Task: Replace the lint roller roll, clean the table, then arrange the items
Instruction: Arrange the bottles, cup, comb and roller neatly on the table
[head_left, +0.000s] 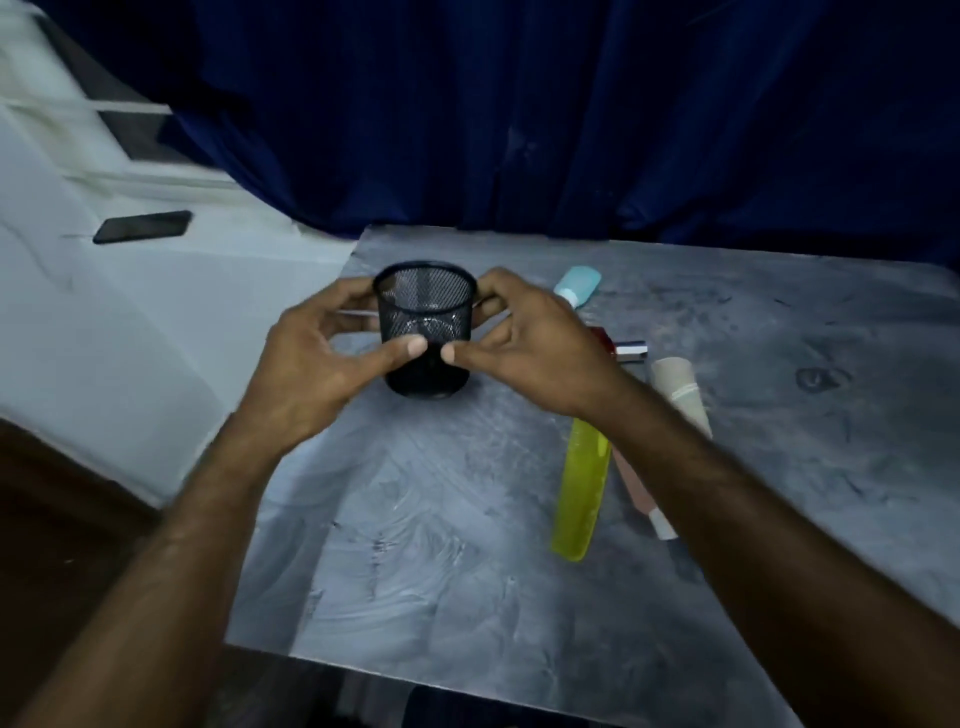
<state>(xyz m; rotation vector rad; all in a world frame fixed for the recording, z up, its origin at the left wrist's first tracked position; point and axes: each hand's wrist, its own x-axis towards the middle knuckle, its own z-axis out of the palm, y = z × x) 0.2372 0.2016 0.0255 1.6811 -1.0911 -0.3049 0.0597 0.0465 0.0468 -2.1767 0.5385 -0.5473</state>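
A black mesh cup (425, 312) stands upright near the far left corner of the grey table (467, 519). My left hand (311, 369) grips its left side and my right hand (530, 343) grips its right side, with both thumbs pressed on its near wall. The cup looks empty. To the right lie a yellow-green ruler (581, 493), a light blue tube (577, 285), a red and silver item (621, 349), a beige cardboard roll (678, 389) and a pink handle (641, 491), partly hidden under my right forearm.
A dark blue curtain (519, 130) hangs behind the table. A white surface on the left carries a black phone (141, 226). Dark floor shows at the lower left, beyond the table's edge.
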